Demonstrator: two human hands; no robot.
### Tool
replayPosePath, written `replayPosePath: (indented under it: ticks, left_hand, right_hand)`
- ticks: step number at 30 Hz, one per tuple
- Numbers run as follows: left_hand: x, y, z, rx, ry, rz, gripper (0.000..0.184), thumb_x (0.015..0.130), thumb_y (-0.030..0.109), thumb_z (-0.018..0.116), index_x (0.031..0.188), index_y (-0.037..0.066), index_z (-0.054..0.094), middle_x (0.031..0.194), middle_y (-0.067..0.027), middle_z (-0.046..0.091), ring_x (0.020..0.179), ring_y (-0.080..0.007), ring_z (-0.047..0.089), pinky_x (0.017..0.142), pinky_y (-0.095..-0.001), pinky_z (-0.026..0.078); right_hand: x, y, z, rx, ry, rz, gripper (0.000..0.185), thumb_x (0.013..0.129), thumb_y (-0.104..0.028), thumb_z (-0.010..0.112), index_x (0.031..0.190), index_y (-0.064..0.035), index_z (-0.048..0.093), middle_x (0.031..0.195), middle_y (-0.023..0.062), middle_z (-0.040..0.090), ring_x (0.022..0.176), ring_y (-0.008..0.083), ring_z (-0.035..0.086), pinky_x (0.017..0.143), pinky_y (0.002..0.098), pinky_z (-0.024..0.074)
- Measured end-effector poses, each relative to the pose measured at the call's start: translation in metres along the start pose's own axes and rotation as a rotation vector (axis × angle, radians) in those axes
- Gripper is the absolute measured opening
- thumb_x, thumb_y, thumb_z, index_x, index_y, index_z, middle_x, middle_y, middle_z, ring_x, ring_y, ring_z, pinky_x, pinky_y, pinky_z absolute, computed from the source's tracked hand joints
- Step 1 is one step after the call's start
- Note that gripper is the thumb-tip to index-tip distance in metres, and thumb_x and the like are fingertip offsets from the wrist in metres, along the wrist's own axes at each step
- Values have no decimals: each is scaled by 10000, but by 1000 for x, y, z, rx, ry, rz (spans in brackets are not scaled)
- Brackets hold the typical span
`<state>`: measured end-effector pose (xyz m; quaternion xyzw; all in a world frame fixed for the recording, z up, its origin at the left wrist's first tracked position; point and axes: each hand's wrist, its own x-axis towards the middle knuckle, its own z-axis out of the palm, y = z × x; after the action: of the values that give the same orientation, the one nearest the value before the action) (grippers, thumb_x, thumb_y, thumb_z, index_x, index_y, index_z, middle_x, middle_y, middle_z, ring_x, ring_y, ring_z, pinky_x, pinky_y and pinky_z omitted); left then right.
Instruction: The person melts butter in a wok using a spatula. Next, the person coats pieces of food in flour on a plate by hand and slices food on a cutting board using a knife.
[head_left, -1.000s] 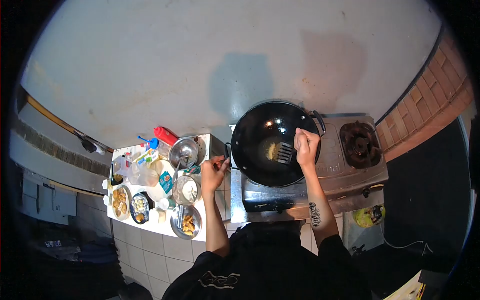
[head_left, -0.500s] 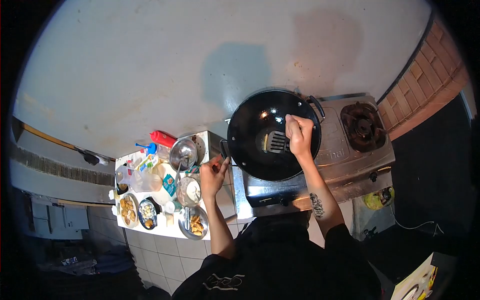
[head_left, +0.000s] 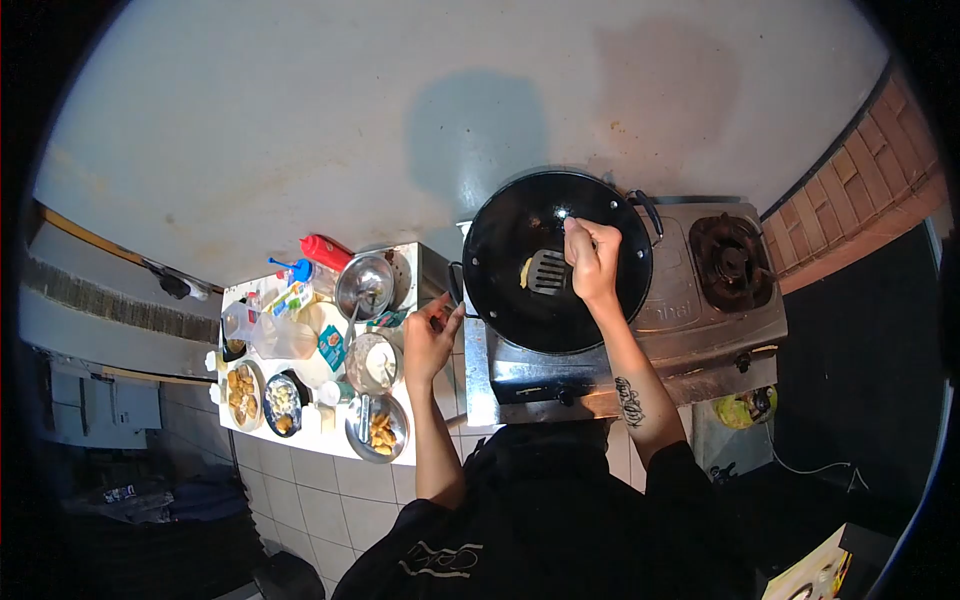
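Observation:
A black wok (head_left: pixel 510 310) with two side handles sits on the left burner of a steel stove. My right hand (head_left: pixel 595 262) is closed around a slotted spatula (head_left: pixel 547 272), its blade flat against the wok's bottom. Just left of the blade lies a small pale-yellow piece of food (head_left: pixel 525 273). At the wok's left side my left hand (head_left: pixel 432 338) is closed, fingertips at the wok's handle (head_left: pixel 456 284); the grip itself is partly hidden.
On the left, a white table (head_left: pixel 310 447) carries a steel bowl with a spoon (head_left: pixel 364 287), a bowl of white stuff (head_left: pixel 380 362), plates of food (head_left: pixel 243 395) and a red bottle (head_left: pixel 325 252). The right burner (head_left: pixel 733 262) adjoins the wok.
The spatula blade has shifted slightly beside the food piece, which shows more of its yellow surface. Both hands stay where they were on the wok and spatula. The whole view has moved a little.

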<state>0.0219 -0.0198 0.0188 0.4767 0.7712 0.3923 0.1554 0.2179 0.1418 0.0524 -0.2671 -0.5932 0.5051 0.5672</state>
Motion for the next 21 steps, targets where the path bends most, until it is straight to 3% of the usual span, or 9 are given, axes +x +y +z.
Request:
replayPosePath:
  ticks: [9, 21]
  left_hand:
    - [3, -5, -1, -5, 8, 28, 320, 812, 200, 717, 1052, -8, 677, 537, -68, 494, 486, -102, 425, 483, -271, 368]
    - [8, 0, -3, -46, 8, 24, 325, 818, 184, 718, 1020, -65, 665, 535, -76, 511, 477, -100, 442, 480, -269, 372]
  right_hand:
    - [7, 7, 7, -41, -21, -54, 372, 891, -83, 508, 542, -6, 405, 479, -35, 335, 468, 42, 306, 436, 279, 221]
    - [12, 4, -9, 29, 45, 52, 410, 900, -103, 496, 516, -44, 364, 465, -41, 332, 449, 44, 288, 434, 281, 205]
